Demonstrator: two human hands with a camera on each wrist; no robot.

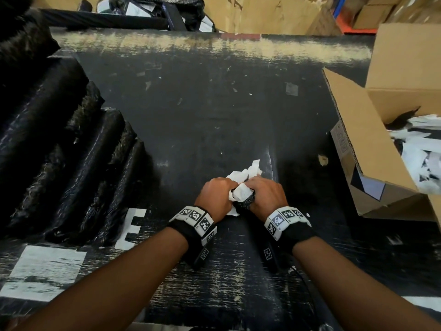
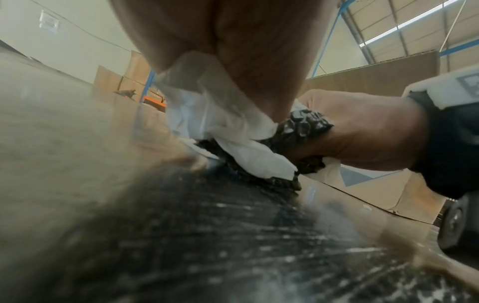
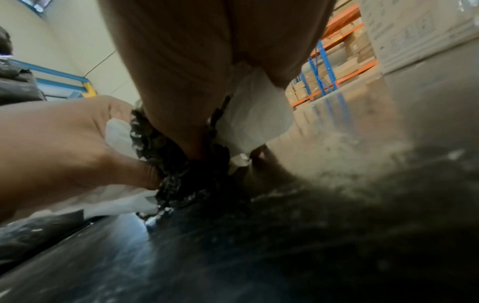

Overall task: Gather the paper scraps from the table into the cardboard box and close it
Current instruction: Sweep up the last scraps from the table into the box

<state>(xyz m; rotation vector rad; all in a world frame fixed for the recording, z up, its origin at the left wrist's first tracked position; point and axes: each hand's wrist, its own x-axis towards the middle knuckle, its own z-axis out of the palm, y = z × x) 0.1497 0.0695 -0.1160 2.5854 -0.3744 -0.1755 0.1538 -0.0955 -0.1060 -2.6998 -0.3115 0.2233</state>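
Observation:
A crumpled bundle of white and black paper scraps (image 1: 243, 186) lies on the black table (image 1: 202, 120) near its front middle. My left hand (image 1: 216, 195) grips the bundle from the left and my right hand (image 1: 265, 194) grips it from the right, knuckles up. The left wrist view has white paper scraps (image 2: 233, 131) under my left palm, with my right hand (image 2: 357, 133) curled on a black crinkled piece. In the right wrist view the paper scraps (image 3: 254, 114) sit under my palm beside my left hand (image 3: 64, 143). The open cardboard box (image 1: 367, 144), holding several scraps, stands at the right.
A stack of black wrapped rolls (image 1: 59, 149) fills the table's left side. Small paper bits (image 1: 323, 160) dot the table top. More cardboard boxes (image 1: 274, 13) stand behind the far edge. White printed marks (image 1: 43, 271) show near the front left.

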